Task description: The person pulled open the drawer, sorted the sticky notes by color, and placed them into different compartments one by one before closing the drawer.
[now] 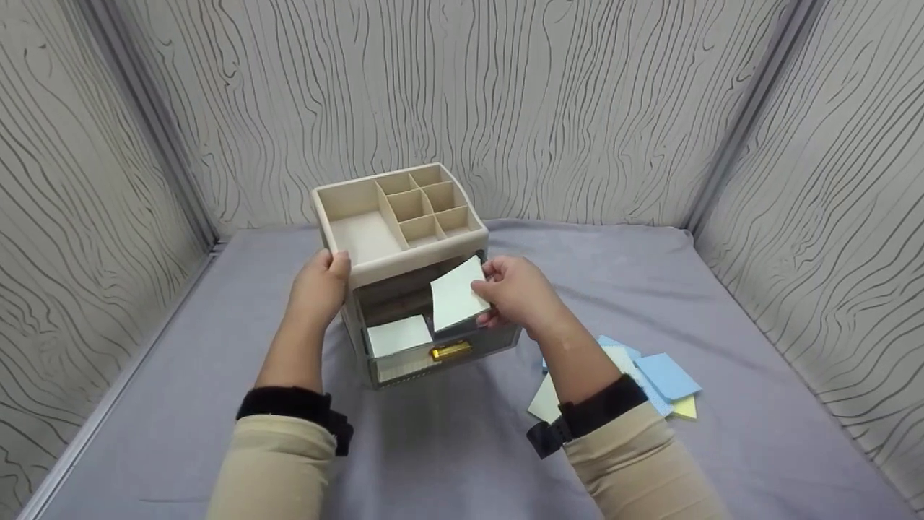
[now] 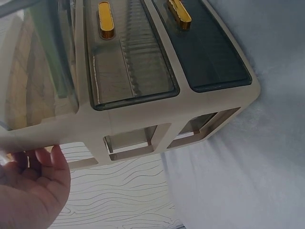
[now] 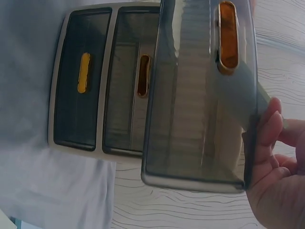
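Steadying the organizer [image 1: 404, 238] at frame centre with our left hand [image 1: 320, 285] curled on its rim, our right hand [image 1: 516, 292] pinches a paper sheet [image 1: 456, 295] above the open drawer [image 1: 426, 347], which next needs lowering flat inside.

Two bare hands, left hand [image 1: 320, 283] and right hand [image 1: 518, 292]. Both forearms in beige sleeves [image 1: 278, 462] ending in black fuzzy cuffs [image 1: 292, 406]. A dark strap [image 1: 546, 435] sits just behind the right cuff.
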Demonstrator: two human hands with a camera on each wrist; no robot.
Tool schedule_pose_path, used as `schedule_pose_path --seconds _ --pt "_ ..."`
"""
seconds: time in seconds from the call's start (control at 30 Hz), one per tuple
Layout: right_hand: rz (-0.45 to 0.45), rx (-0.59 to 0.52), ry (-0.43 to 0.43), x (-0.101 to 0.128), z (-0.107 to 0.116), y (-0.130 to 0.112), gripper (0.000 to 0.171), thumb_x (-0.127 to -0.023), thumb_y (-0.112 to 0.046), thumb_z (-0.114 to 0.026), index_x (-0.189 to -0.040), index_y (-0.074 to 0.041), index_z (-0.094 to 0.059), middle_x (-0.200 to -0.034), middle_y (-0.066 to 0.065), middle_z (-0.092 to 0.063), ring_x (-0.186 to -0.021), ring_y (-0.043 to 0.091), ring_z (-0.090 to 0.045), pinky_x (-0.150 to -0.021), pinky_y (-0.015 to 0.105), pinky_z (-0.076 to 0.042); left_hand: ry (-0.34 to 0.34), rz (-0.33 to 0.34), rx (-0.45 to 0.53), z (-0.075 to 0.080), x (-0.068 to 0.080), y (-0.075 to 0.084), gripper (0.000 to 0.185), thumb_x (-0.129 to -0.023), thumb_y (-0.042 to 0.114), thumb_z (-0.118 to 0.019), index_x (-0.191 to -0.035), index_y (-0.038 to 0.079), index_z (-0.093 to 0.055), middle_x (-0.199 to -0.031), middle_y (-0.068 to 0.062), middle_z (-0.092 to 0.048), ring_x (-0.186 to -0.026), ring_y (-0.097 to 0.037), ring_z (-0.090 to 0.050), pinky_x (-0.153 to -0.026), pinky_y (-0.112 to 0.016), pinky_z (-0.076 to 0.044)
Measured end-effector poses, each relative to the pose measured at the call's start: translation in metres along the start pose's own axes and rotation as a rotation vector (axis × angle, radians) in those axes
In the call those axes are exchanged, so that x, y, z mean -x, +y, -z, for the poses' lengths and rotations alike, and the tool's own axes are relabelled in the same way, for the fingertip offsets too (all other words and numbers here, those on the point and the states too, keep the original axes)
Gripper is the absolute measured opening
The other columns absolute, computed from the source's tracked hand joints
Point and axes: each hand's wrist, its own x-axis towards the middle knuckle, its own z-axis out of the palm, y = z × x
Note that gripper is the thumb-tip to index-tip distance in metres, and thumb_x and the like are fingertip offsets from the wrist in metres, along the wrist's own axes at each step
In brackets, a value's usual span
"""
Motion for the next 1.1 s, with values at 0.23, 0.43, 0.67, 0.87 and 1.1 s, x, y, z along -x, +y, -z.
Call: schedule_pose_path --seconds 0.23,0.43,0.67,0.87,1.1 --pt "-0.006 0.067 -0.018 -0.008 -0.013 -0.004 0.011 -0.088 -0.006 -0.056 -0.095 0.0 -0.051 -0.077 0.009 -0.052 -0.047 0.015 -0.059 -0.046 0.025 -0.049 0.003 -0.019 -0.005 0.0 -0.001 -0.001 0.028 -0.097 0.032 -0.029 -0.084 0.01 -0.04 -0.076 -0.007 -0.044 -0.067 -0.021 -0.04 -0.06 -0.03 -0.034" --pt "-0.003 0.132 -0.044 -0.016 -0.023 -0.006 0.01 -0.088 -0.006 -0.056 -0.093 0.001 -0.05 -0.079 0.012 -0.052 -0.046 0.015 -0.059 -0.048 0.028 -0.051 -0.004 -0.01 -0.001 0.001 -0.001 0.0 0.028 -0.097 0.032 -0.029 -0.087 0.009 -0.042 -0.08 -0.008 -0.044 -0.072 -0.022 -0.041 -0.063 -0.031 -0.035" --pt "-0.004 0.204 -0.06 -0.021 -0.035 -0.008 0.01 -0.088 -0.007 -0.056 -0.093 0.001 -0.052 -0.076 0.013 -0.055 -0.047 0.016 -0.061 -0.047 0.027 -0.05 -0.034 0.008 0.03 0.001 0.0 0.002 0.028 -0.097 0.031 -0.028 -0.095 0.008 -0.044 -0.079 -0.007 -0.043 -0.07 -0.02 -0.04 -0.063 -0.03 -0.035" --pt "-0.007 0.21 -0.087 -0.021 -0.045 -0.011 0.014 -0.087 -0.006 -0.058 -0.096 0.003 -0.053 -0.077 0.014 -0.058 -0.048 0.016 -0.061 -0.048 0.027 -0.051 -0.021 0.0 0.027 0.0 0.0 0.002 0.028 -0.097 0.031 -0.029 -0.09 0.008 -0.043 -0.075 -0.007 -0.043 -0.067 -0.02 -0.04 -0.061 -0.029 -0.035" --pt "-0.013 0.201 -0.135 -0.021 -0.053 -0.014 0.03 -0.083 0.0 -0.062 -0.111 0.006 -0.054 -0.087 0.016 -0.062 -0.051 0.014 -0.061 -0.051 0.027 -0.052 -0.009 -0.019 0.004 0.001 -0.001 0.0 0.028 -0.097 0.031 -0.03 -0.086 0.009 -0.042 -0.073 -0.006 -0.044 -0.065 -0.02 -0.04 -0.06 -0.029 -0.034"
